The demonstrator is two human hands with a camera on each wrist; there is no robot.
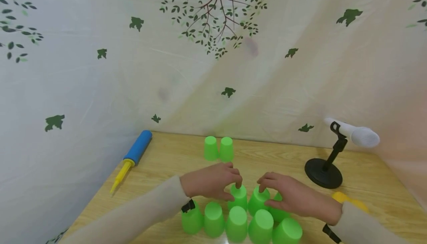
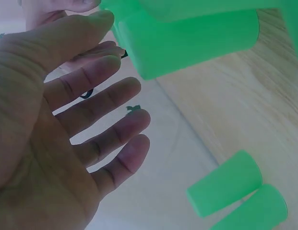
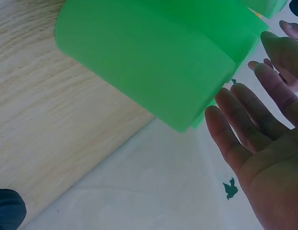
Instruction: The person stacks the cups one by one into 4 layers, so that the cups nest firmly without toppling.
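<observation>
- Fingers first: the left hand (image 1: 211, 181) pinches the top of one upside-down green cup (image 1: 238, 195) with thumb and fingertips, while its other fingers (image 2: 110, 124) spread loosely in the left wrist view; the right hand (image 1: 293, 195) rests its fingertips (image 1: 261, 188) on the neighbouring green cup (image 1: 257, 199), and whether they grip it I cannot tell.
- Backdrop cloth (image 1: 100, 69), pale with printed leaves and a tree, rises behind and to the sides.
- Wooden table (image 1: 287, 158) carries everything, its bare grain showing at the back.
- Front row of green cups (image 1: 237, 223), five standing upside down and side by side at the near edge; the two handled cups sit just behind them, touching each other.
- Microphone (image 1: 357, 134), white, tilted on a black round stand (image 1: 323, 173) at the right.
- Blue and yellow pump (image 1: 131, 157) lies at the left edge.
- Pair of green cups (image 1: 218, 148), upside down and touching, stands farther back, well apart from the hands.
</observation>
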